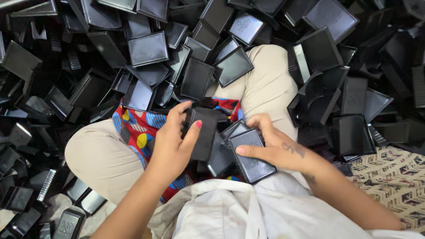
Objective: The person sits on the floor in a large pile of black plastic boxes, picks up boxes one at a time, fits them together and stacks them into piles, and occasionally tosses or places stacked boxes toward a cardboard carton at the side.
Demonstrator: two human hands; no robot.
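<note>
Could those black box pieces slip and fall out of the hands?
Maybe. The left hand pinches a flat black plastic box piece mostly with its thumb, so it might slip. The right hand steadies a stack of black plastic trays that lean and could slide off the lap. The big heap of black plastic pieces crowds the knees and might tumble inward.

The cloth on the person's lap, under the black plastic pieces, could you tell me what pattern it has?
The cloth is red with blue striped and yellow shapes, seen in the head view.
</note>
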